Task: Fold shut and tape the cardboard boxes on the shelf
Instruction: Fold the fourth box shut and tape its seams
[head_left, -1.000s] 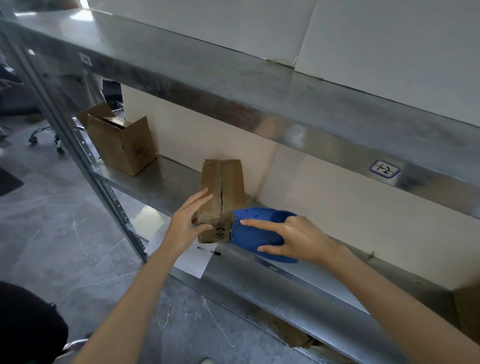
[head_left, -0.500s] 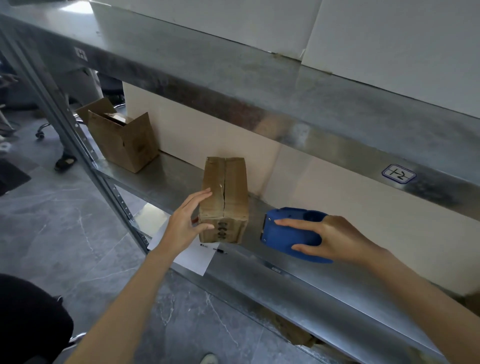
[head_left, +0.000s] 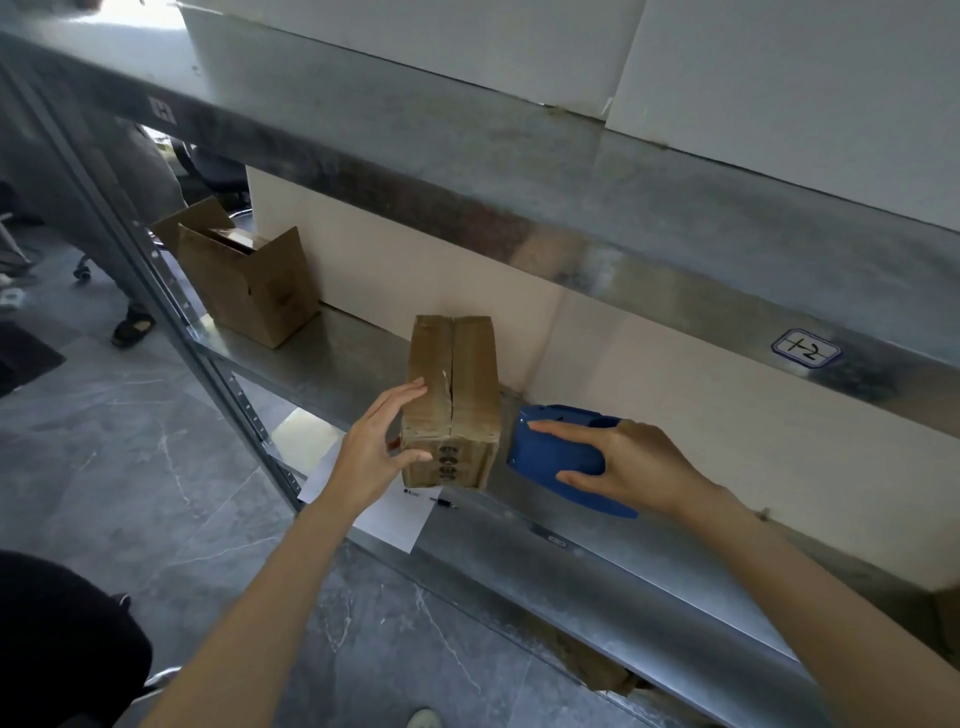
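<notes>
Cardboard box (head_left: 452, 395) with its flaps folded shut stands at the front edge of the metal shelf (head_left: 332, 364), the seam running from front to back. My left hand (head_left: 374, 452) lies against its left side, fingers straight and thumb touching the front face, where the dark printed marks are too blurred to read. My right hand (head_left: 628, 467) grips the blue tape dispenser (head_left: 556, 447), which rests on the shelf just right of the box. A second box (head_left: 249, 291) sits open towards the shelf's left end. The beam above carries a sticker (head_left: 805, 349) hand-marked "1-2". A paper sheet (head_left: 389, 514) and pen (head_left: 444, 502) lie below the front edge.
</notes>
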